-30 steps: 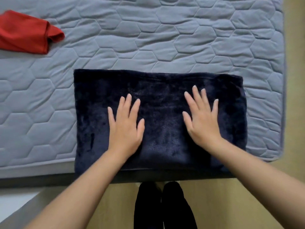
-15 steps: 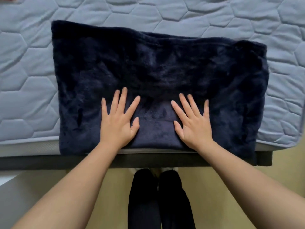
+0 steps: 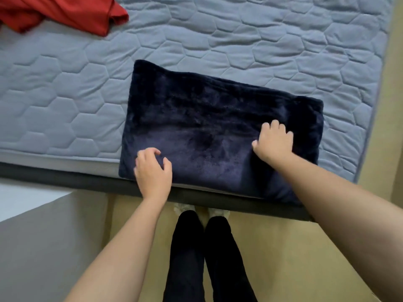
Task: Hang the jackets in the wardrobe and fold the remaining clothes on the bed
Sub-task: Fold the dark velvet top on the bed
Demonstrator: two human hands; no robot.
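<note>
Now, the folded navy fleece (image 3: pixel 218 127) lies flat at the near edge of the mattress (image 3: pixel 65 94), slightly overhanging it. The left hand (image 3: pixel 152 171) is loosely curled at that edge, grasping nothing. The right hand (image 3: pixel 274 142) curls into the fleece, grip impossible to call. A red garment (image 3: pixel 65 12) is bunched at the mattress's far left.

Folded navy fleece (image 3: pixel 207 127) at mattress (image 3: pixel 65 94) edge, left hand (image 3: pixel 152 173) and right hand (image 3: pixel 273 143) curled over it

The navy garment (image 3: pixel 218 131) looked like thick plush fleece, soft and matt, the mattress (image 3: pixel 239 40) under it was grey quilted cloth with puffy stitched hexagons, and the red garment (image 3: pixel 65 12) at 11 o'clock was thin, smooth fabric.
</note>
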